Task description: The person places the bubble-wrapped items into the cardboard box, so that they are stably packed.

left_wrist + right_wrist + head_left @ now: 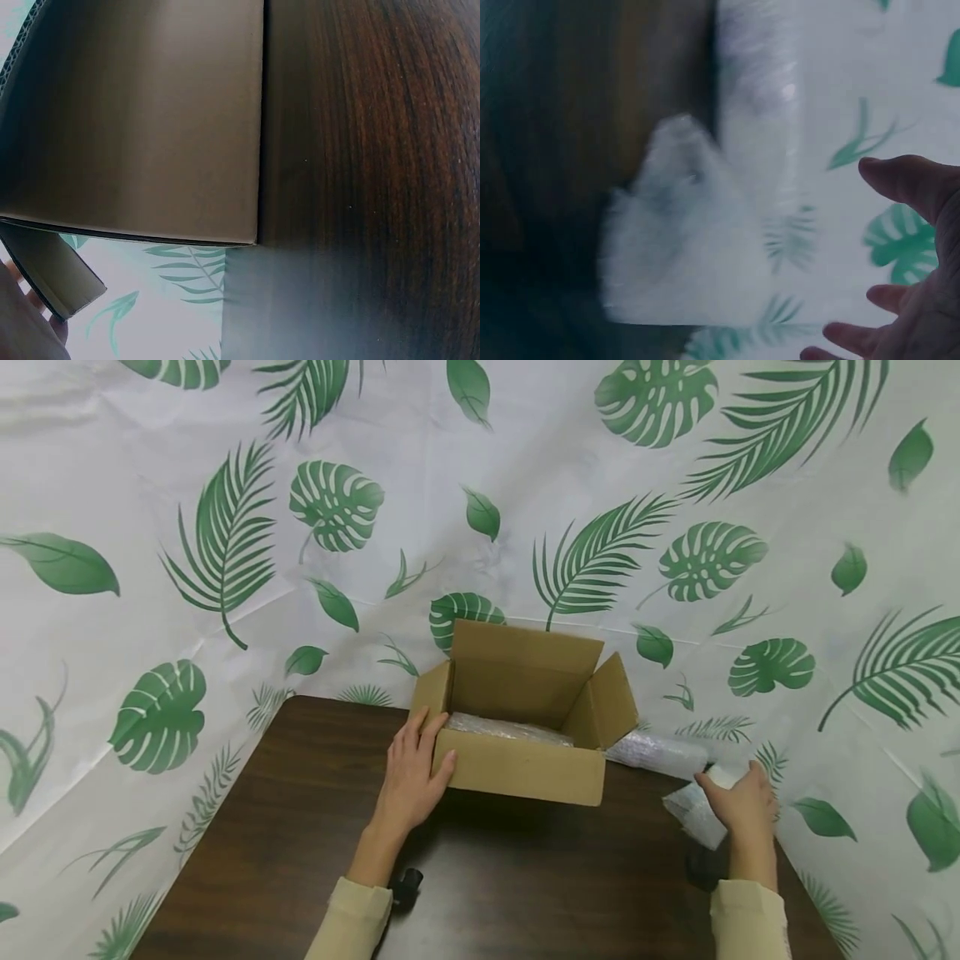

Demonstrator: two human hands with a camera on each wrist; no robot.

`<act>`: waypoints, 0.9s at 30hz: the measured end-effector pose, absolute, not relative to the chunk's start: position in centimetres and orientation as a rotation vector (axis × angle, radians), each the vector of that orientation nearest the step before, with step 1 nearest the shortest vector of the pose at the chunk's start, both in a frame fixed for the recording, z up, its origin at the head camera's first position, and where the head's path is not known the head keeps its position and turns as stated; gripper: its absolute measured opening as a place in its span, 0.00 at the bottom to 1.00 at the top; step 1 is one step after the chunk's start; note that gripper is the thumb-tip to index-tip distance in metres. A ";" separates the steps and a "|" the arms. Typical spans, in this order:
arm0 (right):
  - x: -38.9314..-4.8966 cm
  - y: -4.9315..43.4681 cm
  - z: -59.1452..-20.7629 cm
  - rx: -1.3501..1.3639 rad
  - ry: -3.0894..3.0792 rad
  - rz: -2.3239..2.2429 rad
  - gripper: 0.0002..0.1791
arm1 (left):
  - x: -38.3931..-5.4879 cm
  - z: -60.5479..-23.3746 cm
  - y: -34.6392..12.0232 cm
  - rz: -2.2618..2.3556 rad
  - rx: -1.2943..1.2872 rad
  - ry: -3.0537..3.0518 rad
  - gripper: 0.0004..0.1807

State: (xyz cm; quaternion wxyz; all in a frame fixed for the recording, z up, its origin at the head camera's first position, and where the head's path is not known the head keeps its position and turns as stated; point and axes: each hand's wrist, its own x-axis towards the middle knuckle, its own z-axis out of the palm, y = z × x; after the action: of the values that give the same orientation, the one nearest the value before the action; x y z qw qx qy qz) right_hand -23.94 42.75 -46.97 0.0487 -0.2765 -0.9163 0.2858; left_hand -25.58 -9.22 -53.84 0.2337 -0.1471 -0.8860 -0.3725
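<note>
An open cardboard box (525, 770) stands at the table's back, its flaps up or spread. Clear bubble wrap (510, 728) shows inside; whatever lies beneath it is hidden. My left hand (412, 768) holds the box's left side, fingers over the side flap and thumb at the front. At the right, my right hand (742, 802) hovers by a loose piece of bubble wrap (696, 814). In the right wrist view its fingers are spread, apart from that blurred bubble wrap (682, 247). Behind that piece lies a long bubble-wrap bundle (660, 753).
The dark wooden table (300, 827) ends at a white leaf-print cloth (420, 527) hanging behind and along both sides. A small black device (407, 889) shows beside the left wrist.
</note>
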 end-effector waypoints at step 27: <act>-25.1 46.0 -53.6 -1.202 -2.532 1.339 0.61 | -25.6 -53.8 -9.1 -1.009 -0.415 -2.411 0.33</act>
State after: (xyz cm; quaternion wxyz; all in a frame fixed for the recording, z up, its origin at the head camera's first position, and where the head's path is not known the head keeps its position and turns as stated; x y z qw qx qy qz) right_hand -25.11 46.05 -53.57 0.0176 -0.3870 -0.8150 0.4310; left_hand -25.65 -9.14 -53.85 0.2449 -0.1519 -0.8834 -0.3696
